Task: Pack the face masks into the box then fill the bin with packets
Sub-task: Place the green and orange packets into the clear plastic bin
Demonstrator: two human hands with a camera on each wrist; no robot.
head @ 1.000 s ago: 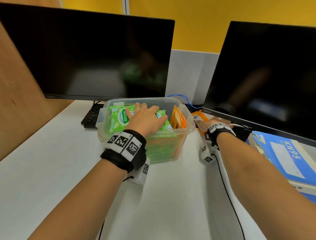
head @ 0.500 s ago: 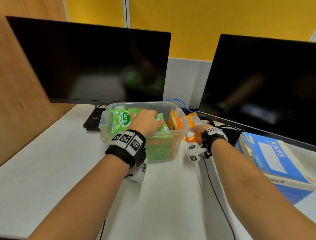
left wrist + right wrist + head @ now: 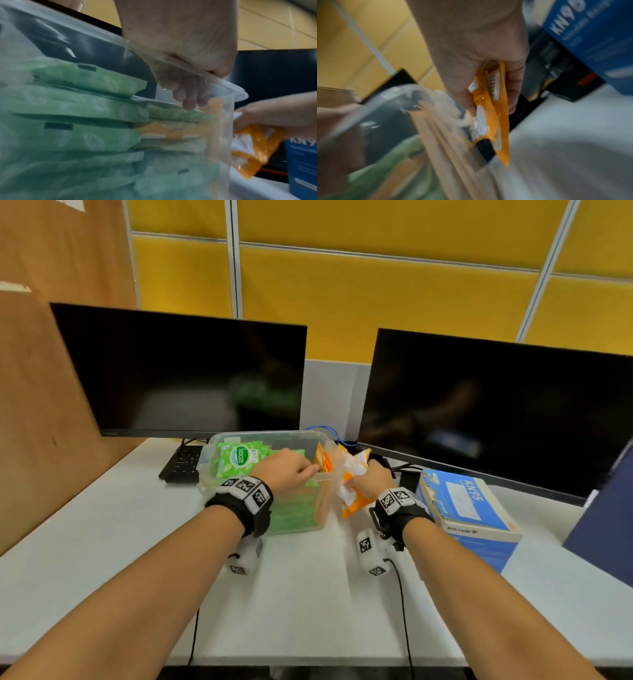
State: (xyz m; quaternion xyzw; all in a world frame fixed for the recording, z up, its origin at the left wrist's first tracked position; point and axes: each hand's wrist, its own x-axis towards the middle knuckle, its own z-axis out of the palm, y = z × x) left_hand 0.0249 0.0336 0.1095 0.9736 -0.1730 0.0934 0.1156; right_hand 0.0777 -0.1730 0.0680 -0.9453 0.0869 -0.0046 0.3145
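Observation:
A clear plastic bin (image 3: 267,433) (image 3: 231,88) (image 3: 393,94) stands mid-desk. Inside it lie stacked green packets (image 3: 238,458) (image 3: 77,108), with orange packets (image 3: 322,460) (image 3: 171,129) at its right end. My left hand (image 3: 308,470) (image 3: 187,97) reaches over the near rim, fingers bent down just above the packets and gripping nothing. My right hand (image 3: 366,484) (image 3: 488,101) grips a bunch of orange-and-white packets (image 3: 354,498) (image 3: 252,152) (image 3: 494,108) against the bin's right wall, outside it. A blue KN95 mask box (image 3: 469,508) (image 3: 590,27) lies shut to the right.
Two dark monitors (image 3: 185,378) (image 3: 496,412) stand behind the bin, a black keyboard (image 3: 183,462) under the left one. A wooden partition (image 3: 41,405) closes the left side. A dark blue panel (image 3: 606,525) sits at the far right. Wrist cables (image 3: 402,611) trail over the white desk (image 3: 308,594).
My right hand has come from the right monitor's base to the bin's right side, carrying orange packets. My left hand slid from flat on the green packets to the bin's right end, fingers bent down.

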